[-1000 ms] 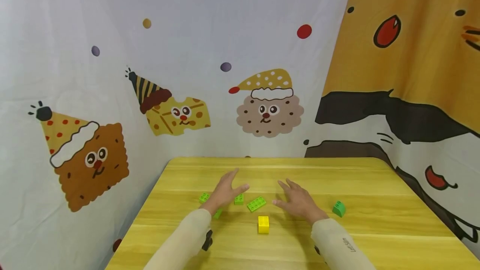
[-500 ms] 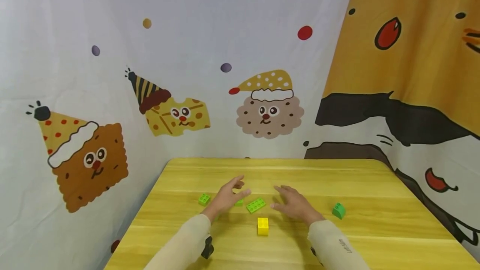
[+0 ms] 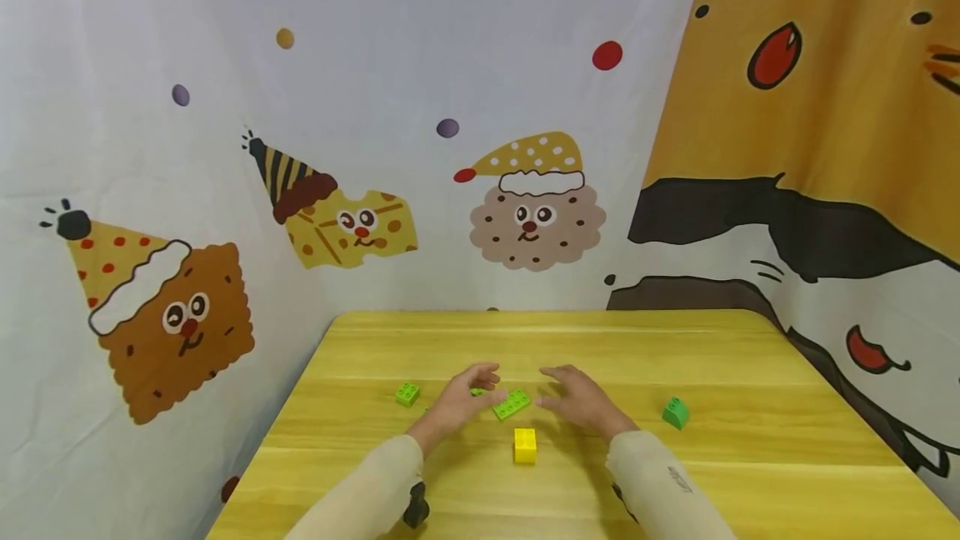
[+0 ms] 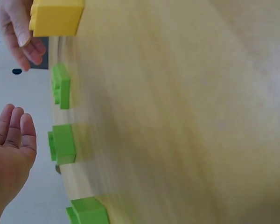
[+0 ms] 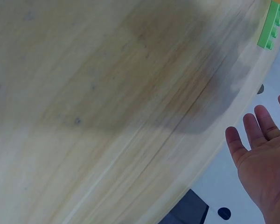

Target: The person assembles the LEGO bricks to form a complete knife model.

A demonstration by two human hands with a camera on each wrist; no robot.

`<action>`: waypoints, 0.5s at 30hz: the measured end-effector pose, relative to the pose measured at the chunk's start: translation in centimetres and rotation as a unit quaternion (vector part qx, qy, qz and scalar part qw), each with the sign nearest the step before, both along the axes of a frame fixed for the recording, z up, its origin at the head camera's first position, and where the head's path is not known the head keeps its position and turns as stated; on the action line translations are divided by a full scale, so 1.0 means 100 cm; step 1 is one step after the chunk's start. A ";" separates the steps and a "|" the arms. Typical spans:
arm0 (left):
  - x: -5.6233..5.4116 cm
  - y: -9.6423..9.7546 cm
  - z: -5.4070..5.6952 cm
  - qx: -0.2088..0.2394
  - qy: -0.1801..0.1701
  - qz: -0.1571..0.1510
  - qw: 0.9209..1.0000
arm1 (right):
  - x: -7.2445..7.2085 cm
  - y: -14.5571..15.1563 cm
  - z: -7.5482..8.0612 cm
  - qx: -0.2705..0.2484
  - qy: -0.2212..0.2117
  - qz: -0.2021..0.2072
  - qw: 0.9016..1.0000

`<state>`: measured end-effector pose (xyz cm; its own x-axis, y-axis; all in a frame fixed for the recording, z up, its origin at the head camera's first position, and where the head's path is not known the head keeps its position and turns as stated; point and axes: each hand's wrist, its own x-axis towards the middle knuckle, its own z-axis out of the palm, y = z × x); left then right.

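left hand (image 3: 456,402), right hand (image 3: 581,398): hands wide, fingers relaxed | long green brick (image 3: 513,404) between | yellow brick (image 3: 525,446) nearer person

A small screened-off play area is suggested by the cartoon-printed cloth (image 3: 375,82) hung behind and beside the wood-grain worktop (image 3: 600,348), on which toy bricks (image 3: 525,446) are spread; the kind of building cannot be told

The yellow block (image 3: 525,447) and the long green block (image 3: 512,404) are looking like smooth plastic. The tabletop (image 3: 750,482) is showing wood grain with a soft sheen, while the creased backdrop (image 3: 375,23) and the sleeves (image 3: 367,483) are appearing as matt cloth.
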<state>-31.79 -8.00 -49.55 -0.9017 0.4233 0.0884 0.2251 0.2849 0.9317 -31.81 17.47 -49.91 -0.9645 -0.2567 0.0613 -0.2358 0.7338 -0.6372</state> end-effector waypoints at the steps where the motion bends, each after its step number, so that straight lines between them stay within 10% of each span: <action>1: 0.001 0.000 -0.001 0.000 -0.001 -0.001 1.000 | 0.000 -0.001 0.000 -0.006 -0.001 0.000 1.000; 15: 0.014 0.009 -0.014 0.002 -0.010 -0.019 1.000 | -0.006 -0.013 -0.005 -0.049 -0.010 0.008 0.999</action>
